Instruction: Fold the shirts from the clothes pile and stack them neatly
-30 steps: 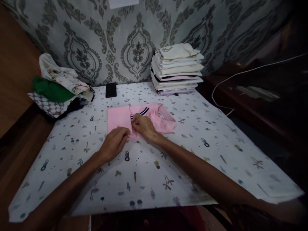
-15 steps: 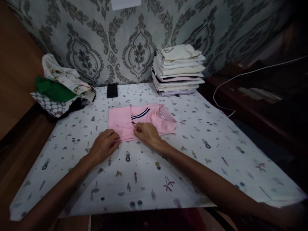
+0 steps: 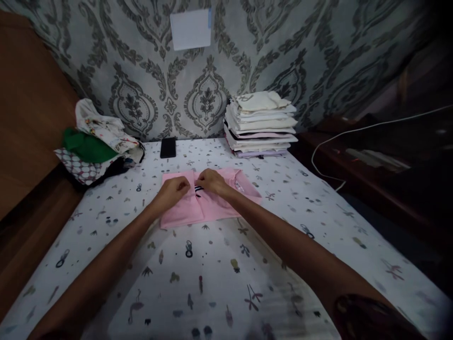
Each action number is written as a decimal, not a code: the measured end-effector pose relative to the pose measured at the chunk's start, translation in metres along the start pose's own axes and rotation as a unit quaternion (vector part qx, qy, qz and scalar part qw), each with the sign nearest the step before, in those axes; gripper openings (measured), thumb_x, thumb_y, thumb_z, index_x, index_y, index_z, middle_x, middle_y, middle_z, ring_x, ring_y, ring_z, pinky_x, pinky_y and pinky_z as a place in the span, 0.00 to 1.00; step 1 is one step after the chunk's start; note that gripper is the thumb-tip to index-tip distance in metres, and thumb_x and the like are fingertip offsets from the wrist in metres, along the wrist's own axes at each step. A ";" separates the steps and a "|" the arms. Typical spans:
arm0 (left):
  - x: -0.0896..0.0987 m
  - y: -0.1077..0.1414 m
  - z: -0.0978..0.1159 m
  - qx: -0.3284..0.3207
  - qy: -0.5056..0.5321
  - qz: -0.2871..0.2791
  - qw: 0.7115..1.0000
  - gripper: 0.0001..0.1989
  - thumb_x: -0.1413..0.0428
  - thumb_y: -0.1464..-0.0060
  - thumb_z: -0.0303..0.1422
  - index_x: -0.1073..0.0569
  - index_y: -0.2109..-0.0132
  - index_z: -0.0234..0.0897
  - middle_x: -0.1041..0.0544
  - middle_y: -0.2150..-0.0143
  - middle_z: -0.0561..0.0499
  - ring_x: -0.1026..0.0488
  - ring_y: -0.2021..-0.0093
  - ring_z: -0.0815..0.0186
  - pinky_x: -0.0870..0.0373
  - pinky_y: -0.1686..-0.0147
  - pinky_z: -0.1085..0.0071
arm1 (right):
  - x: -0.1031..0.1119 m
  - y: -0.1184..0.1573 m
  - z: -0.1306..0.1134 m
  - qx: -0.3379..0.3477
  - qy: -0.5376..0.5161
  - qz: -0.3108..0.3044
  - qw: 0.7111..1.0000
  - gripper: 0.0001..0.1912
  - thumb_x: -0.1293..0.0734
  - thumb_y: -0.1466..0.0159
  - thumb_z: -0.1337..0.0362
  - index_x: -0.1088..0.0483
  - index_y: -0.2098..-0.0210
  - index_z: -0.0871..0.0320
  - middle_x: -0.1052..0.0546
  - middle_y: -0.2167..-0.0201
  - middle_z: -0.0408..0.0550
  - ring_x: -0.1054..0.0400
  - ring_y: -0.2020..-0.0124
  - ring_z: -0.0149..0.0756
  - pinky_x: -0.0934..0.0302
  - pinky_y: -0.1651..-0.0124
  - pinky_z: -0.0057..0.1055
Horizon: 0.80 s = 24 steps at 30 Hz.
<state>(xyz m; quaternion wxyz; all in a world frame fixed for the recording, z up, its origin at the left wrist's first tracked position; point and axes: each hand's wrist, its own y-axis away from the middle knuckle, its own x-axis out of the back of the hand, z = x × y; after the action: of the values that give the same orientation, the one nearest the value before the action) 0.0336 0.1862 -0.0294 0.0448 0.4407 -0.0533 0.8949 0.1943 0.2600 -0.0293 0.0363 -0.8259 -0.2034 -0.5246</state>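
Observation:
A pink shirt (image 3: 219,208) lies folded on the patterned white cloth, its collar to the right and a dark striped band near its middle. On the shirt's left part is my left hand (image 3: 173,189), fingers curled together against the fabric. My right hand (image 3: 210,182) touches the shirt by the striped band, its fingers pinched on the pink fabric and covering part of the stripes. The two hands are a short gap apart.
The patterned cloth (image 3: 170,293) covers the table. At the back stand a stack of folded clothes (image 3: 262,125) and a black phone (image 3: 168,148). Loose clothes (image 3: 95,144) are heaped at the left. A white cable (image 3: 318,144) hangs at the right.
Both hands have moved from the shirt's near edge farther back over it. The stripes are now mostly covered, and the view has tilted up, showing more wall.

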 end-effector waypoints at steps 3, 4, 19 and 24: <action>-0.004 -0.029 -0.004 0.055 -0.002 -0.006 0.998 0.06 0.46 0.46 0.30 0.25 0.69 0.36 0.22 0.71 0.51 0.29 0.69 0.64 0.37 0.69 0.72 | 0.000 -0.007 -0.003 -0.019 -0.013 -0.017 1.000 0.08 0.32 0.40 0.64 0.22 0.71 0.60 0.23 0.73 0.46 0.31 0.69 0.33 0.47 0.69 0.27; -0.007 -0.035 -0.006 0.061 -0.004 -0.007 0.998 0.06 0.45 0.47 0.31 0.25 0.70 0.36 0.22 0.71 0.51 0.28 0.69 0.64 0.37 0.69 0.71 | -0.001 -0.008 -0.004 -0.022 -0.018 -0.021 0.999 0.07 0.32 0.41 0.65 0.22 0.71 0.60 0.23 0.73 0.46 0.32 0.69 0.33 0.47 0.70 0.26; -0.007 -0.051 -0.019 0.152 0.184 -0.023 0.971 0.06 0.45 0.52 0.26 0.28 0.76 0.35 0.32 0.81 0.55 0.37 0.80 0.72 0.43 0.78 0.75 | 0.004 -0.007 -0.002 0.014 -0.063 -0.031 0.997 0.12 0.37 0.39 0.70 0.31 0.79 0.61 0.40 0.83 0.38 0.42 0.77 0.27 0.55 0.74 0.27; -0.005 -0.051 -0.019 0.176 0.256 -0.022 0.950 0.06 0.45 0.51 0.26 0.30 0.75 0.35 0.32 0.81 0.55 0.38 0.82 0.74 0.47 0.82 0.77 | 0.003 -0.004 0.000 0.032 -0.052 -0.042 0.997 0.10 0.36 0.40 0.70 0.30 0.78 0.61 0.35 0.82 0.39 0.41 0.76 0.28 0.54 0.74 0.27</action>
<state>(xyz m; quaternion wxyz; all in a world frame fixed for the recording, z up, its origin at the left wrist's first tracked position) 0.0287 0.2388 -0.0422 -0.0017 0.1989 0.1283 0.9716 0.1937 0.2641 -0.0270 0.0299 -0.8411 -0.2559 -0.4756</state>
